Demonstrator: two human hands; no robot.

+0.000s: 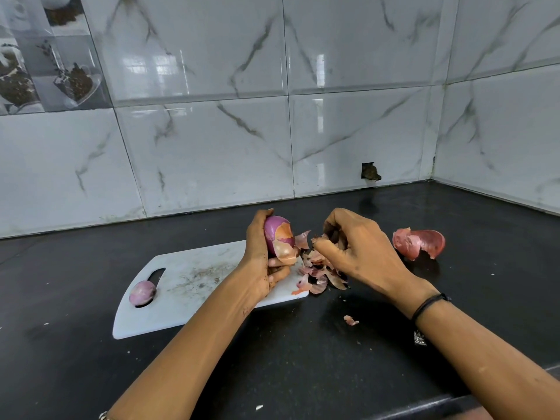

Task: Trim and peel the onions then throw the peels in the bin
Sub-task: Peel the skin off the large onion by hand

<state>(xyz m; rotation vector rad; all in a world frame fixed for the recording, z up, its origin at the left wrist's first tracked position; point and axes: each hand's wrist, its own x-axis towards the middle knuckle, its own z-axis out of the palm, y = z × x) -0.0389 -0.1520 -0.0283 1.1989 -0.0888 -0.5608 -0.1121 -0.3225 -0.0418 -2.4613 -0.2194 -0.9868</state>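
At the far left of the white cutting board [194,286], a peeled purple onion [142,293] sits in the board's handle slot, well apart from both hands. The board lies on the black table [303,359], its bare middle smudged with brown specks.

Over the board's right end, the left hand [260,259] holds a second onion [278,237] upright above the surface. Its grip is clenched around the onion: the thumb reaches over the far top and the fingers curl under from the near side. This onion is partly peeled, glossy purple on its upper part, with loose flakes of orange-brown skin hanging from its right and lower side.

Just right of it, a heap of onion peels [318,271] lies across the right edge of the board and spills onto the table. The right hand [360,247] hangs above that heap, fingers bent and pinched on thin scraps of peel; a dark band circles its wrist.

Nearer, a single small peel scrap [351,320] rests on the table between the forearms.

Farther right, apart from the hands, a large curled onion skin [419,242], pinkish red, lies on the table. Marbled white tiles [212,131] form the wall behind.
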